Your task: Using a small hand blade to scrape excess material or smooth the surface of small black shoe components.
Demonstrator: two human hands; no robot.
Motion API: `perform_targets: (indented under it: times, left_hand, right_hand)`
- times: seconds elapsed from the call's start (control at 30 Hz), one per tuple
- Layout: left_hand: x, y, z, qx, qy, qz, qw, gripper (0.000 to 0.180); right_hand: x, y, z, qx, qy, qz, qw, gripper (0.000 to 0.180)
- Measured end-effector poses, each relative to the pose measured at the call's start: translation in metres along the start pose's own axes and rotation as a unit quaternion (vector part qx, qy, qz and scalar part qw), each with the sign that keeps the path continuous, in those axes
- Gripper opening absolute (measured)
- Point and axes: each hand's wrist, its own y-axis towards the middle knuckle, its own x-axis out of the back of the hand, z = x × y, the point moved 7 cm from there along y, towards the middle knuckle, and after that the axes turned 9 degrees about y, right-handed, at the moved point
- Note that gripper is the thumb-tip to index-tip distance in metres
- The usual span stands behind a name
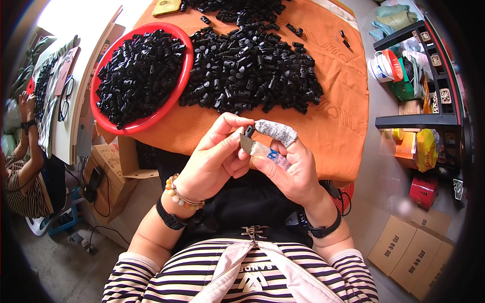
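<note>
Between the thumb and forefinger of my left hand is a small black plastic part, held upright. My right hand grips a short flat blade whose handle is wrapped in clear and blue-printed film. The blade lies against or very near the part; exact contact is hard to see. A grey knitted finger cover sits on my right forefinger, which reaches over to the part. Just beyond my hands, a heap of similar black parts spreads over an orange cloth.
A red basin full of black parts stands at the left of the table. Right of the table are a dark shelf with assorted goods and flat cardboard on the floor. An open carton stands lower left. Far left, a person's striped sleeve shows.
</note>
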Motion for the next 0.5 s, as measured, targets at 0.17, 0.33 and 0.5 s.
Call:
perform_targets:
  times: [0.17,0.33,0.5]
  left_hand:
    - [0.0003,-0.0003,0.0004,0.001,-0.002,0.006,1.0,0.02]
    - [-0.0009,0.0001,0.0,0.001,-0.009,0.016,1.0,0.019]
    - [-0.0009,0.0,-0.0002,0.009,-0.011,0.009,1.0,0.018]
  right_hand:
    - [-0.0005,0.0,-0.001,0.004,-0.024,0.01,1.0,0.041]
    - [0.0002,0.0008,-0.0063,0.026,-0.002,0.003,1.0,0.039]
    - [0.0012,0.0007,-0.0061,0.037,0.005,0.005,0.999,0.038]
